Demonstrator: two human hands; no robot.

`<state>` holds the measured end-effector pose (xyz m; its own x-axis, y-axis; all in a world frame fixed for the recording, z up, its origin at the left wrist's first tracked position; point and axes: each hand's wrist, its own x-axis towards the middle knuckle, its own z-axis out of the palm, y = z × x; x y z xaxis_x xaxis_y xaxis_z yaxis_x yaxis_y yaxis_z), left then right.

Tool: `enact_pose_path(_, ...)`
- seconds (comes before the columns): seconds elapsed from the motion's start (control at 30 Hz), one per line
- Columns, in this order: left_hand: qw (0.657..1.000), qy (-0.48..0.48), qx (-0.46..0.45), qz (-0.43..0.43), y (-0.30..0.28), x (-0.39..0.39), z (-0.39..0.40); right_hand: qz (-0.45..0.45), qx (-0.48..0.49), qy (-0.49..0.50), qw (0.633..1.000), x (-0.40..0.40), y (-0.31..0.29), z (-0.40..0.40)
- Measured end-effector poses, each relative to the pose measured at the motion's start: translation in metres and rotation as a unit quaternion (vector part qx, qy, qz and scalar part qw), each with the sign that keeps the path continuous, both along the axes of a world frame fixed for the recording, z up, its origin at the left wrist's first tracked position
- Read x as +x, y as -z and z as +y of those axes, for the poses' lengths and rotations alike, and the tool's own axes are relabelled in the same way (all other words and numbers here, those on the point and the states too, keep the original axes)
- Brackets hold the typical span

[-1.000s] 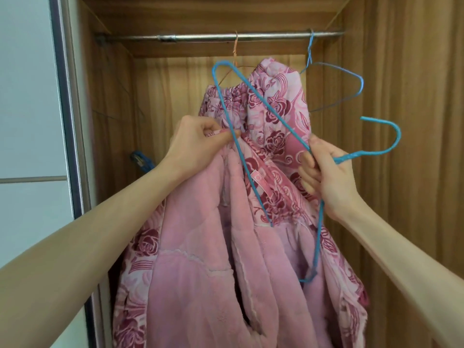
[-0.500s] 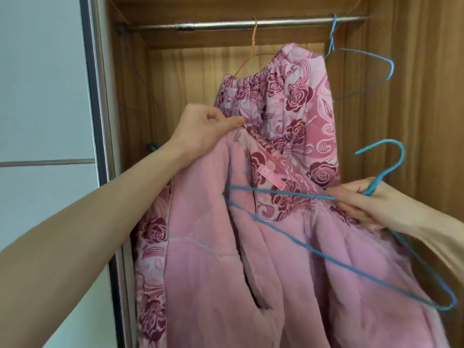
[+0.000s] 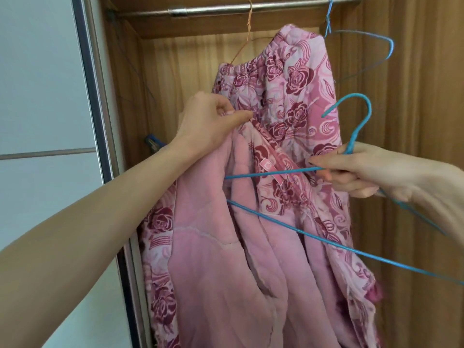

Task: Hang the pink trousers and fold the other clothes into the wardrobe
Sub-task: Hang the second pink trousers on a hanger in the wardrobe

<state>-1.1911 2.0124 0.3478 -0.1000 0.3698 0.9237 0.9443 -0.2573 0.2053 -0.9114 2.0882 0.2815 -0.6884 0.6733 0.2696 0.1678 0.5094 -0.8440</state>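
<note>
The left hand (image 3: 208, 124) reached into the wardrobe (image 3: 414, 121) and pinched the edge of the pink trousers (image 3: 288, 101), thumb pressed against curled fingers at the point where the rose-print outer cloth turned over to the plain pink fleece lining. That grip was tight and closed on the fabric, with the knuckles turned up and the forearm stretched in from the lower left.

The right hand (image 3: 359, 169) held a blue wire hanger (image 3: 276, 217) just below its hook, the fingers curled around the twisted neck and the thumb laid along the top. The hook rose above that hand, free of the rail. The hanger's two long wires ran out across the front of the trousers, one leftward toward the lining, the other slanting down to the lower right edge of view.

The trousers hung inside the wardrobe from an orange wire hanger (image 3: 248, 28) hooked on the metal rail (image 3: 226, 8), the waistband bunched at the top and the legs falling down the middle of the opening. A second blue hanger (image 3: 371, 49) hung bare on the rail to the right, near the wooden side wall. A white sliding door (image 3: 42, 96) with a metal frame stood at the left.
</note>
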Motion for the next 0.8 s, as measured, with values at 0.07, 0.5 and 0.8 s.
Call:
enact_pose_path(0.07, 0.997, -0.054, 0.000, 0.047, 0.003, 0.010, -0.001, 0.006, -0.016, 0.012, 1.000, -0.013, -0.002, -0.009)
enact_pose_path(0.5, 0.978, -0.092, -0.017, 0.187, 0.028, 0.058, -0.005, 0.150, -0.080, 0.056, 0.984, -0.068, 0.029, -0.036)
enact_pose_path(0.8, 0.943, -0.031, -0.116, 0.310, 0.032, 0.034, -0.005, 0.249, -0.097, 0.045, 0.963, -0.060, 0.026, -0.025)
